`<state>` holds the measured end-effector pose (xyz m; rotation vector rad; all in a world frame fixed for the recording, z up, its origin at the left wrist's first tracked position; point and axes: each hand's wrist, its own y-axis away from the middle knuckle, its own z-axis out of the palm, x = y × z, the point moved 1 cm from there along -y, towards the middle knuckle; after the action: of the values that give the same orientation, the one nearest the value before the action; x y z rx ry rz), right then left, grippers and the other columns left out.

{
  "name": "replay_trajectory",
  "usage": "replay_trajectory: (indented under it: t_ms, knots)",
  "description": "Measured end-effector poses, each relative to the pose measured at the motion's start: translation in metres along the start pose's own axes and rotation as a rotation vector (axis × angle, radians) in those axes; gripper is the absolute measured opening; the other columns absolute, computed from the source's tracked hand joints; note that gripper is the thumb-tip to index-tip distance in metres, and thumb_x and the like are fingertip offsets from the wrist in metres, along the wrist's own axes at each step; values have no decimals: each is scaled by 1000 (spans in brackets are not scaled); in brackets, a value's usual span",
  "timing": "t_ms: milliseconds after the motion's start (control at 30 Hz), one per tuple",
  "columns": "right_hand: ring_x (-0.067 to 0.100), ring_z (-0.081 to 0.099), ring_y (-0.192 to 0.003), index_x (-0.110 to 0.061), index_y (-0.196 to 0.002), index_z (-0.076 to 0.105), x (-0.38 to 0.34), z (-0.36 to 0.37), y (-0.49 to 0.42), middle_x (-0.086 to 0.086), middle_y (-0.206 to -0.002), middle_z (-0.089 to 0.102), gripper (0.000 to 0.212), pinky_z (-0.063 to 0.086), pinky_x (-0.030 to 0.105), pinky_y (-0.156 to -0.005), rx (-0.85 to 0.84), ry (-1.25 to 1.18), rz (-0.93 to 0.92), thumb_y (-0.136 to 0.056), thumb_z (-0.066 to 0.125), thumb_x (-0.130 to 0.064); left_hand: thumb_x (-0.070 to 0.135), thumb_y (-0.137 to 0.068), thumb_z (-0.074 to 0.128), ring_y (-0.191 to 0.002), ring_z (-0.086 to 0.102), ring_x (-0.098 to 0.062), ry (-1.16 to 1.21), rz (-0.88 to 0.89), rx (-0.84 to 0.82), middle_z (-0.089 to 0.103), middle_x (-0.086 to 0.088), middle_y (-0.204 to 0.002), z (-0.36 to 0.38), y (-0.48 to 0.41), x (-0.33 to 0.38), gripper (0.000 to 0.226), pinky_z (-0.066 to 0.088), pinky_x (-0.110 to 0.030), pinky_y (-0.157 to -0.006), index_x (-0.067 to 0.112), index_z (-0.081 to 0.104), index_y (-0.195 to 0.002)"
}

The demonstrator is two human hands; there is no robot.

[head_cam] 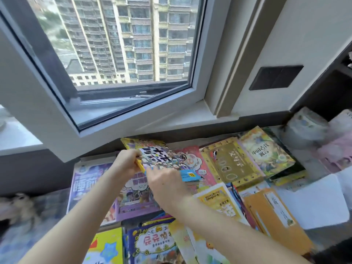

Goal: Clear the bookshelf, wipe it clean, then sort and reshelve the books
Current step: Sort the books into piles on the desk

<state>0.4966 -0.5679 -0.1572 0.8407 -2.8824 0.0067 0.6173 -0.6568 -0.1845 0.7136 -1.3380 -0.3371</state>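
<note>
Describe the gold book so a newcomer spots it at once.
Under the window, books cover the surface. In the back row, the gold book lies between a pink book and a leafy green book. Only its cover is mostly plain metallic gold.

books [230, 164] lie below window [122, 44]

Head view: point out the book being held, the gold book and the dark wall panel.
Held book [156, 152]: head view, patterned cover near its top.
Gold book [232, 164]: head view, middle of its cover.
Wall panel [276, 77]: head view, centre of its dark face.
</note>
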Motion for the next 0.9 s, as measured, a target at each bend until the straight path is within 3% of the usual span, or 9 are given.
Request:
replay_trajectory:
  t_ms: [33, 100, 167, 267, 400, 500, 633, 800, 900]
  knots:
    - [10, 57, -48, -18, -92, 67, -10, 8, -4, -6, -62, 59, 21, 13, 19, -39, -35, 0, -49, -71, 68, -21, -9, -92, 39, -52, 39, -19, -62, -8, -1, 34, -6, -64, -11, -7, -5, 30, 43, -27, -47, 10, 39, -69]
    - [23, 65, -74, -4, -115, 57, -23, 22, -13, 8, -88, 66, 31, 29, 25, -44, -153, -130, -110, -88, 61, -19, -8, -95, 39, -55, 39, -19, -175, -23, 13, 38, -8, -66, -27, -19, -16, 29, 39, -31, -51, 9, 41, -72]
    - [32, 61, -98, -1, -123, 54, -30, 24, -20, 17, -109, 64, 31, 45, 35, -67, -307, -372, -129, -96, 53, -15, -7, -95, 41, -55, 46, -21, -281, -11, 85, 46, -11, -67, -39, -28, -25, 25, 42, -31, -49, 7, 44, -74]
    - [34, 59, -103, -3, -124, 56, -21, 23, -18, 19, -114, 63, 30, 48, 39, -80, -307, -507, -50, -98, 46, -14, -3, -90, 53, -73, 60, -28, -405, 81, 253, 64, -21, -88, -52, -39, -37, 12, 53, -36, -63, 6, 53, -82]
    - [30, 63, -98, -6, -111, 67, 27, 22, -1, 14, -103, 70, 28, 52, 39, -83, -132, -604, 148, -97, 43, -9, -1, -86, 54, -85, 54, -31, -714, 184, 410, 58, -18, -96, -52, -31, -45, 14, 42, -35, -65, 1, 52, -100]
    - [20, 65, -84, -13, -104, 72, 86, 16, 18, 4, -93, 73, 26, 51, 30, -72, 111, -727, 486, -95, 47, -13, 1, -83, 55, -97, 57, -36, -967, 296, 407, 61, -22, -108, -37, -24, -37, 31, 47, -42, -75, -2, 53, -114]
    - [21, 63, -79, -19, -96, 69, 182, 36, 58, 3, -86, 68, 19, 49, 27, -61, 376, -797, 1095, -95, 51, -16, 2, -85, 49, -92, 56, -32, -1062, 428, 254, 61, -21, -111, 5, -21, -23, 38, 45, -36, -72, -1, 54, -123]
    - [23, 43, -55, -4, -82, 49, 270, 104, 112, 11, -65, 48, 14, 37, 33, -55, 332, -1044, 1743, -92, 57, -9, 10, -91, 51, -103, 59, -27, -988, 570, 97, 65, -14, -117, 62, -12, -10, 29, 46, -33, -84, 5, 62, -118]
    - [25, 50, -62, -1, -103, 51, 292, 129, 130, 15, -79, 55, 28, 45, 34, -55, 351, -1226, 1883, -92, 64, -23, 12, -93, 54, -95, 56, -19, -962, 605, 24, 65, -10, -115, 87, -6, -8, 26, 42, -28, -81, 7, 62, -117]
